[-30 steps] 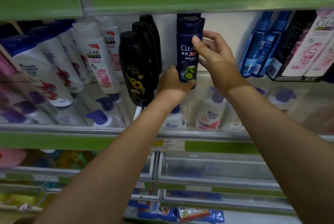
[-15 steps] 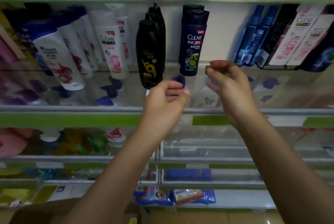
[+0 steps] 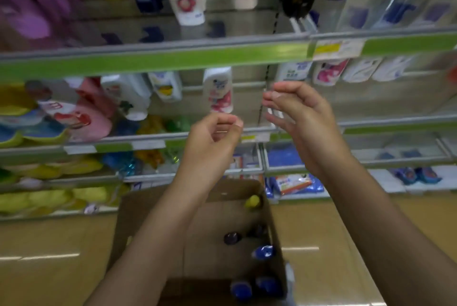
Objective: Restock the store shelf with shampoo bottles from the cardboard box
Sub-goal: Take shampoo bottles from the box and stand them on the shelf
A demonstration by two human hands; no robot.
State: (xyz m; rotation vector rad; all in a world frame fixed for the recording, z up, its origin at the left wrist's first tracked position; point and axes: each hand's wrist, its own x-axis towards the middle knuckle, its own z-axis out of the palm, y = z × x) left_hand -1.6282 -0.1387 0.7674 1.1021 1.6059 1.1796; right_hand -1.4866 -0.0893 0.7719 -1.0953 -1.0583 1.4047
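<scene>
Withdrawn, two empty hands [image 3: 212,142] above five-bottle box [image 3: 138,209].

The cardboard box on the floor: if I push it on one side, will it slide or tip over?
The cardboard box would probably slide: it sits low and wide on smooth floor. The bottles are bunched along one wall, so it may turn while sliding.
</scene>
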